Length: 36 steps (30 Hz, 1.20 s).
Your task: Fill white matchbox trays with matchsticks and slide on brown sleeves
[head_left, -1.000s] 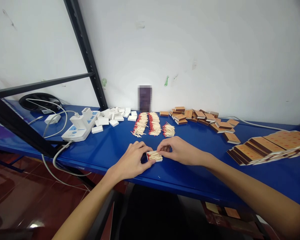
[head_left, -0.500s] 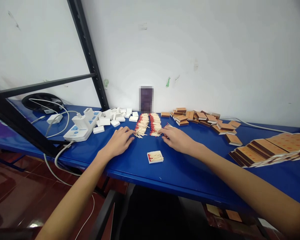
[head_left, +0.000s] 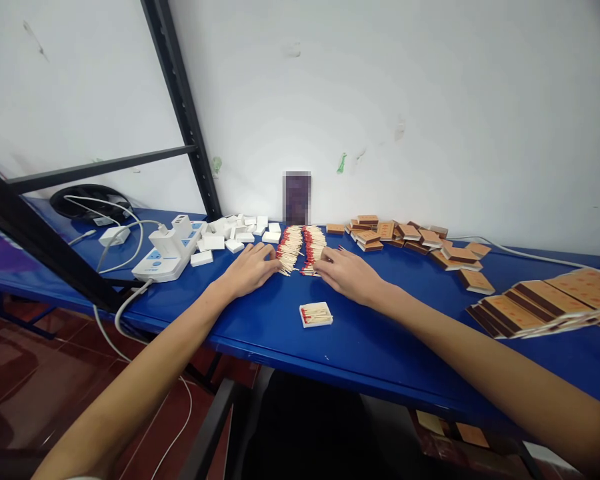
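Two rows of red-tipped matches lie side by side on the blue table, a left row (head_left: 290,248) and a right row (head_left: 315,243). At the near end of the left row, my left hand (head_left: 253,270) has thumb and fingers pinched together on matches. My right hand (head_left: 349,275) pinches at the near right side of the other row, its fingertips partly hiding the matches there. A few red match tips show just behind my right hand. Nearer to me, between my forearms, sits a white matchbox tray (head_left: 316,325) holding some matches.
White empty matchbox trays (head_left: 213,243) are heaped at the left, beside a power strip (head_left: 165,265) with cables. Brown matchbox sleeves (head_left: 410,232) are piled at the back right; stacked flat sleeves (head_left: 540,303) lie farther right. A black metal rack post (head_left: 183,100) rises at the left.
My left thumb and fingers have closed together at the left row's end, where matches stuck out loosely. My right hand has shifted slightly toward its row. The whole view has moved a little.
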{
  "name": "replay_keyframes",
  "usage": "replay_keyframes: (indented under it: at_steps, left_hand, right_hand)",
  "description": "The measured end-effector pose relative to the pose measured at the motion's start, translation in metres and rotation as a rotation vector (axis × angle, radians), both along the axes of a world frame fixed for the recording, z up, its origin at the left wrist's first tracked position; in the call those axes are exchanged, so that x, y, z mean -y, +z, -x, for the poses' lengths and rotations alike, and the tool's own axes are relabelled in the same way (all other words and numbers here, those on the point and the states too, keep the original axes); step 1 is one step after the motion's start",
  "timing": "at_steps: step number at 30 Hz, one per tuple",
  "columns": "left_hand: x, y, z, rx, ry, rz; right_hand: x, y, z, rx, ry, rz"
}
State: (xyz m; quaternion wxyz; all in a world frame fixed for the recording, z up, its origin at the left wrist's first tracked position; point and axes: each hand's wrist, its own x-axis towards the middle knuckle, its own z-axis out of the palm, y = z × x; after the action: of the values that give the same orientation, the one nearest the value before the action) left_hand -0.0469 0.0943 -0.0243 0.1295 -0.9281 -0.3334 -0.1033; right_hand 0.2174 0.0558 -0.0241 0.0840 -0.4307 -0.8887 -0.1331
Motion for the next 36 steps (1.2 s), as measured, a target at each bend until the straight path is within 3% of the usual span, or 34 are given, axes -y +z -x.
replay_keyframes:
  at_steps: [6, 11, 17, 21, 24, 28, 31, 36]
  left_hand:
    - [0.003, 0.000, -0.002, 0.069, -0.007, 0.035]
    - [0.028, 0.007, -0.015, 0.276, -0.033, 0.163]
    - [0.076, 0.021, -0.044, 0.402, -0.086, 0.443]
    - [0.088, 0.026, -0.056, 0.358, -0.086, 0.500]
    - [0.078, 0.024, -0.051, 0.359, -0.051, 0.443]
    - [0.045, 0.014, -0.024, 0.290, 0.120, 0.234]
    - [0.023, 0.005, -0.005, 0.180, 0.195, 0.195]
    - [0.014, -0.003, 0.001, 0.128, 0.198, 0.143]
  right_hand:
    - [0.037, 0.017, 0.008, -0.308, 0.135, 0.155]
    - [0.058, 0.025, 0.011, -0.277, 0.155, 0.265]
    - [0.036, 0.025, -0.010, -0.354, -0.013, 0.178]
    - [0.016, 0.013, -0.012, -0.254, -0.049, 0.177]
    - [0.006, 0.005, -0.006, -0.183, -0.045, 0.166]
    - [-0.001, 0.000, 0.003, -0.081, -0.064, 0.136]
    - [-0.003, -0.003, 0.006, -0.042, -0.078, 0.122]
    - [0.001, -0.006, 0.007, 0.005, -0.100, 0.088]
